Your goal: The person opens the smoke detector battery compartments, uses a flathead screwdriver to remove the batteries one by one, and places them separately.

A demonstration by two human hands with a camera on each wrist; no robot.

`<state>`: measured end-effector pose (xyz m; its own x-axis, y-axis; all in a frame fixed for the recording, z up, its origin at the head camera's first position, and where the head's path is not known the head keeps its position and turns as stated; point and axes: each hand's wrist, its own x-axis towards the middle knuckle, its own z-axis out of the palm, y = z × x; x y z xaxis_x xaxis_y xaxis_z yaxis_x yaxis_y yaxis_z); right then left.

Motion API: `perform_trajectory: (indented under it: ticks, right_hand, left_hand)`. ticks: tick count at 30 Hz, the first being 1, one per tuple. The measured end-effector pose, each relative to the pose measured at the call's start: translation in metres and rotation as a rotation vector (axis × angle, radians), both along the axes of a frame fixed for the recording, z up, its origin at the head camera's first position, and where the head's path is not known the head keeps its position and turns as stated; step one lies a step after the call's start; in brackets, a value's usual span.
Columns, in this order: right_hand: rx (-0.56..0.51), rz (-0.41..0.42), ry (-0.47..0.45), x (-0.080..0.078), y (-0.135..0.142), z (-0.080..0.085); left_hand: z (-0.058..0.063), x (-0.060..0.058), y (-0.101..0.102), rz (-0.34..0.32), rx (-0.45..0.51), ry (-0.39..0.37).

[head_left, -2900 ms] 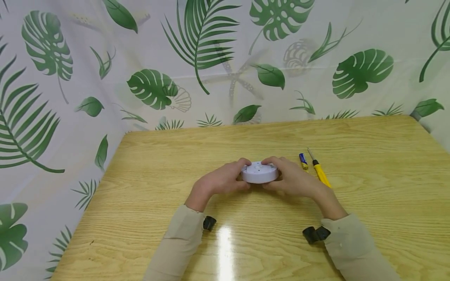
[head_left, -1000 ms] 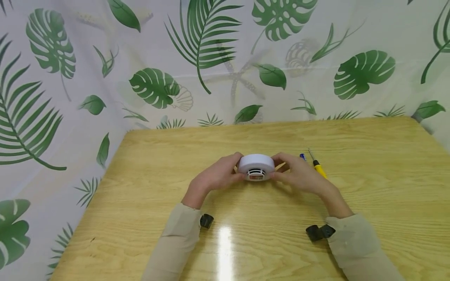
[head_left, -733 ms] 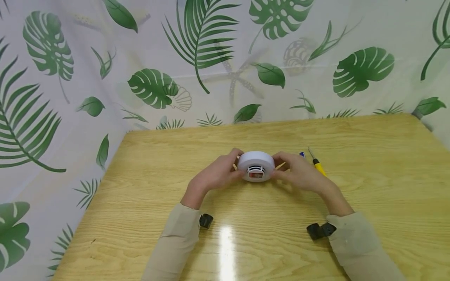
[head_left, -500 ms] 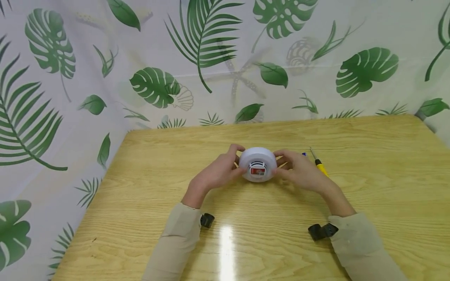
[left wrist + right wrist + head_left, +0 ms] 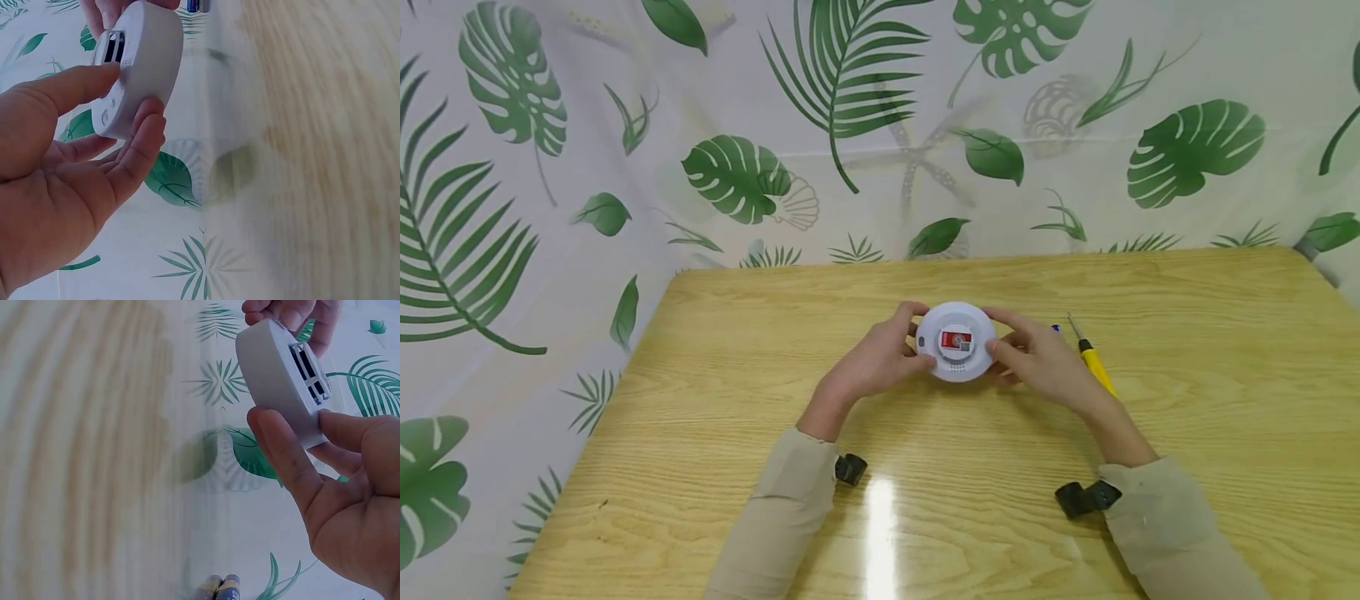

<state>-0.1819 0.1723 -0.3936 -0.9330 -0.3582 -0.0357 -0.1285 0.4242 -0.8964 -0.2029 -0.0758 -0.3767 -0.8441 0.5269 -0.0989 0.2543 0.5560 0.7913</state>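
Observation:
A round white smoke detector [image 5: 957,371] is held up over the table between both hands, its vented face with a red-and-white label turned up towards the head camera. My left hand [image 5: 880,354] grips its left rim, thumb on the face and fingers behind. On the opposite rim my right hand [image 5: 1041,358] pinches it the same way. From the side, the left wrist view shows the detector's thick rim [image 5: 156,56] between thumb and curled fingers. In the right wrist view the dark vent slots of the detector [image 5: 306,365] face the right thumb.
A yellow-handled screwdriver [image 5: 1096,367] lies on the wooden table [image 5: 737,333] right of the right hand. Beside it shows the blue end of a battery [image 5: 1056,328], mostly hidden by that hand. A leaf-printed cloth [image 5: 880,192] hangs behind the table's back edge.
Both hands have turned the detector over from its back to its front, then tilted the labelled face up to the head camera. The hands rose slightly and keep their hold.

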Motion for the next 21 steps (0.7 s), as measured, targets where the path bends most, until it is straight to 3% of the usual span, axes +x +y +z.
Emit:
perform_trajectory:
  ticks: [3, 11, 16, 21]
  right_hand:
    - [0.004, 0.017, -0.015, 0.0008, 0.0000, 0.0007]
    - [0.140, 0.121, 0.020, 0.0011, -0.0028, -0.0011]
    - [0.204, 0.156, 0.060, 0.0008, -0.0067, -0.0036]
    - [0.276, 0.187, 0.034, 0.0016, -0.0080, -0.0064]
  left_hand:
    - [0.0000, 0.0004, 0.0010, -0.003, 0.000, 0.008]
    - [-0.0025, 0.0002, 0.0034, -0.018, 0.002, 0.019]
    - [-0.0038, 0.0013, 0.0042, -0.043, -0.092, 0.040]
    - [-0.0075, 0.0026, 0.0057, -0.051, -0.170, 0.018]
